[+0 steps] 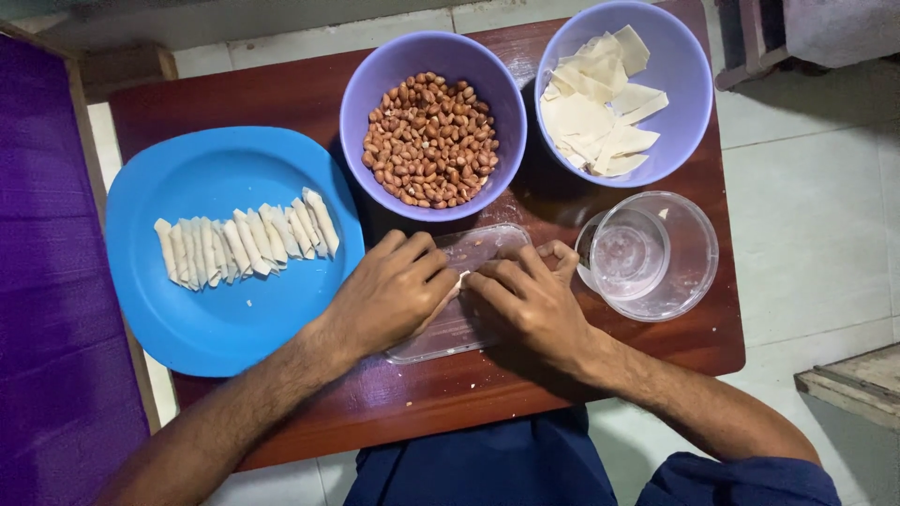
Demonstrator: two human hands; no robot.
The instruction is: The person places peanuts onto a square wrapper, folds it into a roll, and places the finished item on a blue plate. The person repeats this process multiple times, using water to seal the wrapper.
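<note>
My left hand (389,292) and my right hand (530,300) meet fingertip to fingertip over a clear plastic lid (459,323) lying flat on the dark red table (619,370). Between the fingertips a small pale piece of dough wrapper (462,278) shows; both hands pinch it. Most of it is hidden by the fingers. A blue plate (216,328) to the left holds a row of several rolled dough pieces (246,242).
Behind the hands stands a purple bowl (375,75) of peanuts (431,139). A second purple bowl (684,84) at the back right holds flat dough squares (600,103). A clear round container (689,272) sits right of my right hand. Purple cloth (47,281) lies at the left.
</note>
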